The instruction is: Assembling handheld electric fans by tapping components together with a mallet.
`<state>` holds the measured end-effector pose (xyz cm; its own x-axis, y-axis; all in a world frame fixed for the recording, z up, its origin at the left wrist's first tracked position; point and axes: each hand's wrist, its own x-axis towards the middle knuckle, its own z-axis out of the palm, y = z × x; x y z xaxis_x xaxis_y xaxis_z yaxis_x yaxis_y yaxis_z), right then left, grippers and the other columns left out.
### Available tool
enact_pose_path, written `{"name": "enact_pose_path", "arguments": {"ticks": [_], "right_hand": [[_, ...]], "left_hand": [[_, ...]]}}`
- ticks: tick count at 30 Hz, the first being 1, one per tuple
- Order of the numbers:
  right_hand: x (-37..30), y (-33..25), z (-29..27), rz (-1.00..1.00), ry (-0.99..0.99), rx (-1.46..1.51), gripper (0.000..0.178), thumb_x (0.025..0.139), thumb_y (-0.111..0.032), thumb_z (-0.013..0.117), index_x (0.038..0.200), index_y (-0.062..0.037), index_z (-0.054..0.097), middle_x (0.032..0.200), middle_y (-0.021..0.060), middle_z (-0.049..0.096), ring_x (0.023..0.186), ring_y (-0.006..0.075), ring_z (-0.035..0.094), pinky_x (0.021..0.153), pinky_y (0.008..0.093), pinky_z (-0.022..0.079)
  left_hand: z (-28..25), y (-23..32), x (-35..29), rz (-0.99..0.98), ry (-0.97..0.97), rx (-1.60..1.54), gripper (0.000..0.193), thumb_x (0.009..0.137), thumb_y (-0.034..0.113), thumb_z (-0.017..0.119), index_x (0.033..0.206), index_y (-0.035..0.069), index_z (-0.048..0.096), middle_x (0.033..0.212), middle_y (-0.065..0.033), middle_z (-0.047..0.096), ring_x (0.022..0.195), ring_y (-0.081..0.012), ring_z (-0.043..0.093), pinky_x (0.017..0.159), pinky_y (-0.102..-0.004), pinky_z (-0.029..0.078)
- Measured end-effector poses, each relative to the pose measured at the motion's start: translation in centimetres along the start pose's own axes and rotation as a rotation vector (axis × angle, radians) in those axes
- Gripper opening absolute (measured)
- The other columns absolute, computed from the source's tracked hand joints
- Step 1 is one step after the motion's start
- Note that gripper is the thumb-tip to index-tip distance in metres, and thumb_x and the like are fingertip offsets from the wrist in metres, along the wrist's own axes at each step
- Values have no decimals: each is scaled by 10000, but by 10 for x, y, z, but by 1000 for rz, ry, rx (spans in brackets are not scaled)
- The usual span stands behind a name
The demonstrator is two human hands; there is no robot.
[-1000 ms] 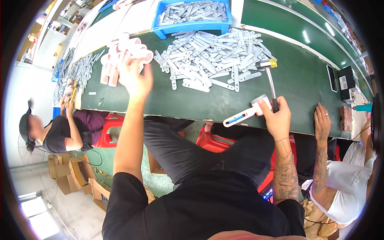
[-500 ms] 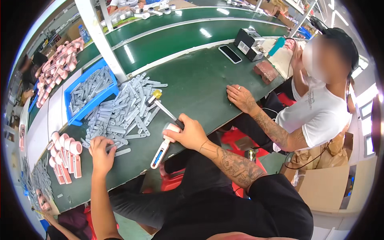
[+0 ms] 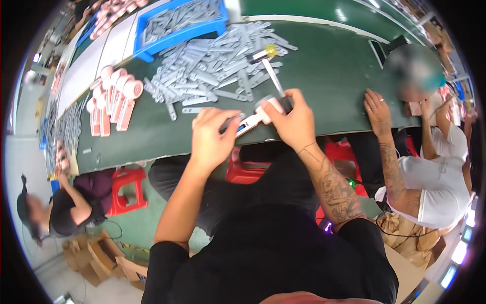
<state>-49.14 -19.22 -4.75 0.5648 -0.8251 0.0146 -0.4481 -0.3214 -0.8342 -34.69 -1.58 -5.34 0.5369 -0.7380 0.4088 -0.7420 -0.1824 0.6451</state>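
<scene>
My right hand (image 3: 296, 119) is closed around two things at once: a hammer (image 3: 274, 78) with a yellow-tipped head, and the pink round head of a small white-and-pink handheld device (image 3: 249, 125). A blue part shows inside the device's open handle, which points left. My left hand (image 3: 212, 137) pinches a grey plastic strip (image 3: 229, 123), mostly hidden by the fingers, right by the handle's end. Beyond both hands spreads a loose pile of similar grey strips (image 3: 195, 76). To the left, several pink devices (image 3: 119, 99) lie stacked together on the green table.
A blue bin (image 3: 182, 34) of grey strips stands behind the pile. At the right sits a co-worker in a white shirt (image 3: 435, 187), one forearm on the table (image 3: 329, 86). Another person (image 3: 71, 200) works at far left. Red stools (image 3: 126, 190) stand below the table edge.
My view has turned, shifting the table scene. My left hand has left the pile and come to the device handle, a grey strip in its fingers. The right hand still holds hammer and device.
</scene>
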Motion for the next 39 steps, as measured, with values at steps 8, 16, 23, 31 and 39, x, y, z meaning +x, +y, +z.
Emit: {"name": "enact_pose_path", "arguments": {"ticks": [8, 16, 23, 31, 39], "right_hand": [[-6, 10, 17, -6, -12, 27, 607, 897, -473, 920, 1171, 3, 659, 891, 146, 780, 773, 184, 751, 717, 361, 596], [-11, 3, 14, 11, -36, 77, 638, 881, -499, 910, 1180, 1, 649, 837, 161, 791, 760, 280, 798, 704, 403, 611], [-6, 12, 16, -11, -53, 107, 642, 880, -502, 916, 1192, -10, 647, 835, 139, 786, 734, 248, 781, 686, 389, 601], [-37, 9, -34, -154, -202, 5, 368, 1126, -150, 596, 1479, -47, 619, 1030, 166, 789, 879, 336, 769, 831, 396, 589], [-76, 0, -85, -369, -240, -322, 508, 1051, -32, 671, 1549, -136, 660, 852, 131, 607, 700, 281, 615, 674, 373, 544]], "left_hand": [[18, 14, -22, -78, 75, -22, 171, 899, 98, 854, 1070, 90, 848, 894, -72, 694, 882, -295, 643, 784, -412, 535], [30, 26, -28, -169, 124, -126, 139, 912, 79, 850, 1048, 57, 832, 975, -106, 724, 845, -316, 698, 773, -411, 576], [36, 18, -35, -183, 132, -235, 115, 923, 85, 849, 1030, 56, 817, 1035, -117, 814, 915, -320, 767, 826, -413, 586], [38, -1, -29, -97, 187, -218, 90, 913, 85, 858, 977, 72, 796, 1026, -71, 832, 942, -291, 771, 845, -390, 535], [38, -9, -23, -80, 129, -257, 78, 915, 86, 855, 962, 75, 793, 1025, -56, 835, 961, -264, 772, 869, -390, 510]]}}
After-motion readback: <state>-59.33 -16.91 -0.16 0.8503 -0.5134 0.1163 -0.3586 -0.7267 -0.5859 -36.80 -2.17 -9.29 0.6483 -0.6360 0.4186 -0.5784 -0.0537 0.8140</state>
